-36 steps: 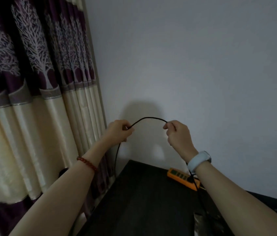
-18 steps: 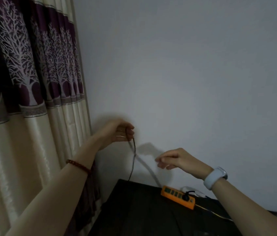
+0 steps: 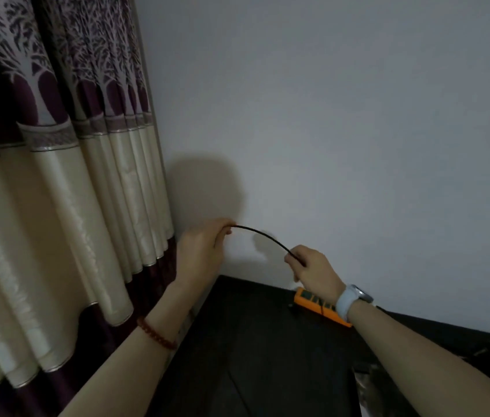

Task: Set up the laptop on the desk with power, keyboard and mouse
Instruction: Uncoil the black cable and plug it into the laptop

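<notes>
A thin black power cable [image 3: 263, 235] arcs in the air between my two hands, above the far left corner of the dark desk [image 3: 255, 350]. My left hand [image 3: 204, 248] pinches its upper end near the wall. Lower and to the right, my right hand [image 3: 313, 267] grips the cable, which runs on behind that hand out of sight. An orange power strip [image 3: 313, 303] lies on the desk against the wall, partly hidden by my right wrist. No laptop, keyboard or mouse shows in view.
A purple and cream curtain [image 3: 57, 176] hangs at the left, reaching below desk height. A plain white wall [image 3: 343, 130] stands right behind the desk. A pale object [image 3: 364, 383] peeks out beside my right forearm.
My right hand, empty half a second ago, has taken hold of the cable again. The cable, which hung straight down from my left hand, now arcs between both hands.
</notes>
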Demonstrator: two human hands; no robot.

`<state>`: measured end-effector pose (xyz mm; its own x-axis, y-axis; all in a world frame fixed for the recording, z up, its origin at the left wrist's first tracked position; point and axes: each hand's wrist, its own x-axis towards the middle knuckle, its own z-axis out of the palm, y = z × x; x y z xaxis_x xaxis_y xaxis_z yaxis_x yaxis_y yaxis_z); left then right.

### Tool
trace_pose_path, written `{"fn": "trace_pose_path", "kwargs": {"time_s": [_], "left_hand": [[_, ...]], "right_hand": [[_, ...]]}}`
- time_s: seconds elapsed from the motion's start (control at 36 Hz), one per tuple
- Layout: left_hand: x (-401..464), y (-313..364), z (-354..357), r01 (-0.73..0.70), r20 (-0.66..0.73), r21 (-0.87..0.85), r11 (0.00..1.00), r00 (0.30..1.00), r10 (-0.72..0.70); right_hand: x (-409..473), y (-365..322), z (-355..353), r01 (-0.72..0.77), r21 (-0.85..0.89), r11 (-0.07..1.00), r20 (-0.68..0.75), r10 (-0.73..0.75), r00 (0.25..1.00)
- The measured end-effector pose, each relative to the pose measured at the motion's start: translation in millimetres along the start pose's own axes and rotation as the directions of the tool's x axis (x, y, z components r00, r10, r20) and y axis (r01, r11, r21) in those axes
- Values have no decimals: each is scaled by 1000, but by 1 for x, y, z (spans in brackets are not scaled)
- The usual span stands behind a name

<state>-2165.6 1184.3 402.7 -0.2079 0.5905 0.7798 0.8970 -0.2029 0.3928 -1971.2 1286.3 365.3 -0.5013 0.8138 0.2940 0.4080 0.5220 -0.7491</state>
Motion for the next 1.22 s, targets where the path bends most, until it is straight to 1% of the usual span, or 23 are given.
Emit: {"fn": "trace_pose_path", "kwargs": {"time_s": [0.06, 0.11, 0.14, 0.19, 0.25, 0.28, 0.33, 0.36, 0.42, 0.47, 0.53, 0.58, 0.64, 0.69, 0.75, 0.86, 0.92, 0.97, 1.03, 1.08, 1.11, 1.17, 1.22], "left_hand": [[-16, -21, 1, 14, -75, 116, 993, 997, -5], [-32, -42, 1, 102, -98, 202, 974, 992, -84], [-39, -52, 1, 141, -75, 244, 959, 989, -127], [-52, -64, 7, 184, 32, 337, 924, 978, -206], [-63, -65, 19, 153, 183, 388, 909, 954, -239], [-67, -61, 25, 114, 268, 365, 924, 938, -221], [-80, -42, 45, 32, 436, 251, 967, 889, -143], [-86, -30, 56, -2, 495, 197, 980, 864, -98], [-100, -4, 79, -37, 584, 119, 992, 810, -40], [-114, 15, 99, -36, 632, 79, 996, 774, -22], [-124, 22, 109, 12, 619, 36, 999, 785, -32], [-132, 20, 114, 10, 543, 16, 1000, 840, -17], [-135, 11, 115, 12, 467, 63, 998, 883, -40], [-136, -3, 113, 95, 383, 120, 988, 914, -134], [-135, -17, 109, 201, 293, 174, 964, 924, -246], [-139, -31, 112, 370, 225, 283, 885, 871, -437], [-140, -35, 115, 459, 183, 282, 842, 836, -517], [-140, -40, 118, 550, 153, 280, 786, 783, -603], [-140, -44, 120, 597, 160, 321, 735, 731, -663], [-144, -43, 127, 542, 233, 383, 748, 727, -646], [-147, -40, 131, 465, 309, 399, 790, 743, -594], [-155, -30, 139, 234, 494, 369, 900, 771, -403], [-165, -13, 151, -2, 619, 309, 951, 760, -200]], "right_hand": [[-10, 25, -6, -12, -87, 996, -44, 9, 999], [-20, 49, -16, -70, -110, 991, -87, 60, 994], [-26, 58, -22, -99, -117, 988, -87, 89, 992], [-38, 72, -33, -116, -150, 982, -54, 109, 993], [-47, 78, -38, -90, -172, 981, -16, 88, 996], [-49, 76, -37, -64, -171, 983, 4, 65, 998], [-55, 72, -29, -10, -162, 987, 43, 17, 999], [-57, 70, -22, 30, -166, 986, 52, -22, 998], [-61, 68, -10, 94, -194, 977, 65, -83, 994], [-65, 71, -2, 104, -214, 971, 53, -95, 994], [-71, 76, -2, 73, -190, 979, 55, -63, 996], [-80, 83, -5, 18, -177, 984, 108, 1, 994], [-88, 93, -11, -49, -164, 985, 173, 77, 982], [-96, 103, -18, -140, -140, 980, 200, 166, 966], [-103, 112, -24, -216, -118, 969, 204, 237, 950], [-112, 133, -28, -290, -147, 946, 210, 316, 925], [-113, 144, -28, -306, -183, 934, 182, 338, 923], [-115, 155, -29, -301, -225, 927, 158, 339, 927], [-118, 163, -30, -287, -245, 926, 132, 325, 936], [-122, 167, -28, -262, -270, 927, 141, 307, 941], [-123, 167, -25, -245, -272, 931, 170, 297, 940], [-126, 163, -16, -229, -236, 944, 244, 286, 927], [-128, 159, -5, -223, -213, 951, 295, 281, 913]]}}
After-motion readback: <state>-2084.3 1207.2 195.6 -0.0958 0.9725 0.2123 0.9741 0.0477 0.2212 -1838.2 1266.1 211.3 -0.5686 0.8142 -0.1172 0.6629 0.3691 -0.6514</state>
